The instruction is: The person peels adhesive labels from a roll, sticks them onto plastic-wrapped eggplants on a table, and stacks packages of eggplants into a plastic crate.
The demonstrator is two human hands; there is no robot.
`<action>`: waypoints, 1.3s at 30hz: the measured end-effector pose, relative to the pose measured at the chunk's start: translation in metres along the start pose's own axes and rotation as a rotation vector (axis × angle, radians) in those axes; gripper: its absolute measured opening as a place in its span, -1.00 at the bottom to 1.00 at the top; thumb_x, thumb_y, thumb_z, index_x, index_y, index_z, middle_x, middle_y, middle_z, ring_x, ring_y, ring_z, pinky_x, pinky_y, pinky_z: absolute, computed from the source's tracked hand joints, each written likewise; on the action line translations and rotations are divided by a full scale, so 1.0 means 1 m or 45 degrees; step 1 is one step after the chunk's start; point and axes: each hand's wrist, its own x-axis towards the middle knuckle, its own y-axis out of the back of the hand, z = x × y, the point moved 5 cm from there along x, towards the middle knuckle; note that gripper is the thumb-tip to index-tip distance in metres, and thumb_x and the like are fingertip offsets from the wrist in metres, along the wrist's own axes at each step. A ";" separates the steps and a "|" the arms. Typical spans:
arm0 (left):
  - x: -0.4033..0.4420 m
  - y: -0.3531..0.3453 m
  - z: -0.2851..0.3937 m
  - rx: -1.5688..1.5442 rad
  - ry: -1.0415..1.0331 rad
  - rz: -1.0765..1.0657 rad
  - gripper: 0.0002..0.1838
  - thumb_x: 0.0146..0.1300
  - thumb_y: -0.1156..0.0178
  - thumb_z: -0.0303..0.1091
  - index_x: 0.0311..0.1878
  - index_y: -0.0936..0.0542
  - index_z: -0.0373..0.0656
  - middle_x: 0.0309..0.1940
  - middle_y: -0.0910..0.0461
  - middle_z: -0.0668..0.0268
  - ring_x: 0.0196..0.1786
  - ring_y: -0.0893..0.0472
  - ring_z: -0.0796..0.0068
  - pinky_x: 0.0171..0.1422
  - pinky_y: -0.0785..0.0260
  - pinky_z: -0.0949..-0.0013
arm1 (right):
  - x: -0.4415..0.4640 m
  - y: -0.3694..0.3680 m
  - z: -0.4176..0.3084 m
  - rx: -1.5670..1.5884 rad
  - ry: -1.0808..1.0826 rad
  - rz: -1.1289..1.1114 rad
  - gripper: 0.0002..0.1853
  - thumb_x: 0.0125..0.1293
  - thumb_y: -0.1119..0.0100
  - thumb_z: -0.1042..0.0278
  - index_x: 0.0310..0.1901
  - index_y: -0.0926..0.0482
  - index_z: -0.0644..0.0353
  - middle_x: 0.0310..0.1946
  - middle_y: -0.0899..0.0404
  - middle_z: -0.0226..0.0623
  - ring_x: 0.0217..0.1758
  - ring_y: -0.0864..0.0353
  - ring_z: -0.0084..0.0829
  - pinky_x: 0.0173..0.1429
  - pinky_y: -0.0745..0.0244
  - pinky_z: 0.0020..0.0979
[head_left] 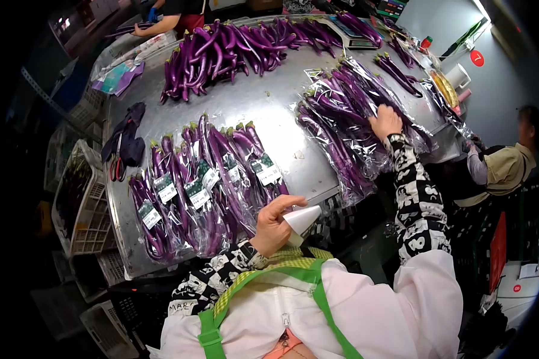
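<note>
My left hand point(274, 226) is curled around a white roll point(302, 219) that looks like paper or labels, close to my chest at the table's front edge. Reaching out to the right, my right hand point(386, 122) grips the upper side of a pile of bagged eggplants point(347, 134) in clear plastic; its fingertips are partly hidden. Left of the white roll lies a row of bagged eggplants with printed labels point(212, 185), their stem ends pointing away from me.
Loose eggplants point(221, 54) are heaped at the back of the metal table point(233, 99). Scissors point(117, 161) and dark cloth point(129, 128) lie at left, beside crates point(84, 203). A scale point(356, 39) stands at the back right. One co-worker point(503, 167) is at right, another point(173, 21) behind the table.
</note>
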 end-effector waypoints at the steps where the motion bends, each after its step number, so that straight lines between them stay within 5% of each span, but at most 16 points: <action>1: -0.002 0.000 -0.001 -0.083 0.077 0.034 -0.91 0.09 -0.33 -0.54 -0.30 -0.66 -0.24 -0.29 -0.62 0.27 -0.21 -0.59 0.52 -0.14 -0.43 0.51 | 0.004 0.013 -0.007 0.043 0.002 0.012 -0.66 0.11 -0.17 0.13 -0.23 -0.50 0.26 -0.26 -0.57 0.04 -0.14 -0.59 0.06 -0.04 -0.43 0.01; 7: -0.010 -0.003 -0.015 -0.134 0.213 -0.124 -0.91 0.12 -0.31 -0.55 -0.28 -0.66 -0.27 -0.40 -0.64 0.31 -0.36 -0.60 0.60 -0.28 -0.44 0.55 | -0.024 0.074 -0.057 0.287 0.035 0.078 -0.63 0.14 -0.09 0.09 -0.27 -0.47 0.30 -0.29 -0.56 0.11 -0.18 -0.56 0.13 -0.05 -0.43 0.03; 13: -0.006 -0.003 -0.026 0.033 0.232 -0.152 -0.88 0.12 -0.35 -0.48 -0.29 -0.64 -0.27 -0.42 -0.63 0.34 -0.39 -0.56 0.68 -0.32 -0.41 0.58 | -0.127 0.020 -0.106 0.748 0.227 0.497 -0.69 0.16 -0.21 0.25 -0.18 -0.44 0.31 -0.30 -0.43 -0.07 -0.31 -0.50 -0.08 -0.23 -0.41 -0.14; 17: -0.003 -0.009 -0.030 0.092 0.316 -0.151 -0.91 0.12 -0.33 -0.51 -0.30 -0.64 -0.27 -0.46 -0.62 0.38 -0.39 -0.55 0.70 -0.32 -0.40 0.58 | -0.185 -0.055 -0.135 0.956 0.302 0.029 -0.66 0.17 -0.20 0.27 -0.10 -0.43 0.30 -0.28 -0.42 -0.03 -0.23 -0.47 -0.04 -0.14 -0.39 -0.12; 23: 0.012 -0.008 -0.033 -0.068 0.420 -0.008 -0.95 0.15 -0.30 -0.54 -0.34 -0.61 -0.28 -0.43 -0.62 0.37 -0.38 -0.54 0.69 -0.30 -0.41 0.58 | -0.195 -0.016 -0.155 0.640 0.564 -0.159 -0.74 0.10 -0.22 0.25 -0.32 -0.40 0.20 -0.32 -0.40 -0.11 -0.22 -0.43 -0.15 -0.09 -0.27 -0.17; 26: 0.016 -0.006 -0.050 -0.164 0.478 0.097 -0.92 0.17 -0.24 -0.59 -0.26 -0.60 -0.29 -0.34 -0.62 0.37 -0.29 -0.57 0.67 -0.22 -0.43 0.57 | -0.201 -0.030 -0.153 0.599 0.769 -0.403 -0.71 0.08 -0.24 0.18 -0.26 -0.42 0.15 -0.34 -0.41 -0.11 -0.22 -0.44 -0.18 -0.03 -0.20 -0.20; 27: 0.022 -0.013 -0.044 -0.523 0.511 0.192 -0.87 0.18 -0.22 -0.59 -0.18 -0.60 -0.29 -0.29 -0.64 0.34 -0.22 -0.60 0.62 -0.16 -0.48 0.54 | -0.205 -0.034 -0.153 0.729 0.848 -0.340 -0.68 0.12 -0.21 0.19 -0.16 -0.45 0.17 -0.31 -0.44 -0.09 -0.17 -0.45 -0.12 -0.03 -0.26 -0.18; 30: 0.027 -0.011 -0.047 -0.582 0.504 0.216 -0.84 0.20 -0.22 -0.57 -0.14 -0.61 -0.30 -0.28 -0.67 0.27 -0.26 -0.64 0.58 -0.17 -0.52 0.52 | -0.183 -0.024 -0.146 0.847 0.710 -0.938 -0.66 0.19 -0.17 0.28 -0.05 -0.51 0.29 -0.24 -0.50 -0.08 -0.12 -0.48 -0.09 0.00 -0.41 -0.23; 31: 0.025 -0.009 -0.050 -0.580 0.511 0.218 -0.84 0.20 -0.22 -0.57 -0.14 -0.61 -0.30 -0.28 -0.67 0.27 -0.26 -0.64 0.58 -0.17 -0.52 0.52 | -0.174 -0.023 -0.134 1.337 0.489 -0.672 -0.68 0.26 -0.15 0.32 -0.04 -0.53 0.36 -0.23 -0.54 -0.16 -0.17 -0.54 -0.31 -0.05 -0.45 -0.37; 33: 0.024 -0.007 -0.059 -0.553 0.586 0.228 -0.86 0.19 -0.23 -0.56 -0.17 -0.62 -0.30 -0.32 -0.67 0.28 -0.32 -0.64 0.59 -0.21 -0.53 0.52 | -0.163 0.013 -0.130 1.935 0.059 -0.952 -0.71 0.32 -0.13 0.38 0.00 -0.53 0.37 -0.20 -0.57 -0.28 -0.19 -0.54 -0.55 -0.10 -0.45 -0.53; 37: 0.026 -0.007 -0.063 -0.494 0.569 0.245 -0.92 0.23 -0.22 -0.50 -0.24 -0.61 -0.30 -0.39 -0.65 0.31 -0.38 -0.61 0.64 -0.29 -0.50 0.53 | -0.171 0.042 -0.137 2.065 0.340 -0.992 -0.71 0.23 -0.25 0.49 -0.02 -0.56 0.34 -0.24 -0.61 -0.38 -0.20 -0.54 -0.67 -0.12 -0.45 -0.61; 39: 0.025 -0.006 -0.066 -0.461 0.579 0.248 -0.93 0.21 -0.25 -0.48 -0.28 -0.59 -0.28 -0.42 -0.64 0.32 -0.40 -0.59 0.67 -0.32 -0.48 0.54 | -0.174 0.041 -0.140 2.075 0.254 -1.033 -0.74 0.22 -0.26 0.49 -0.05 -0.58 0.34 -0.28 -0.60 -0.41 -0.21 -0.54 -0.67 -0.13 -0.45 -0.61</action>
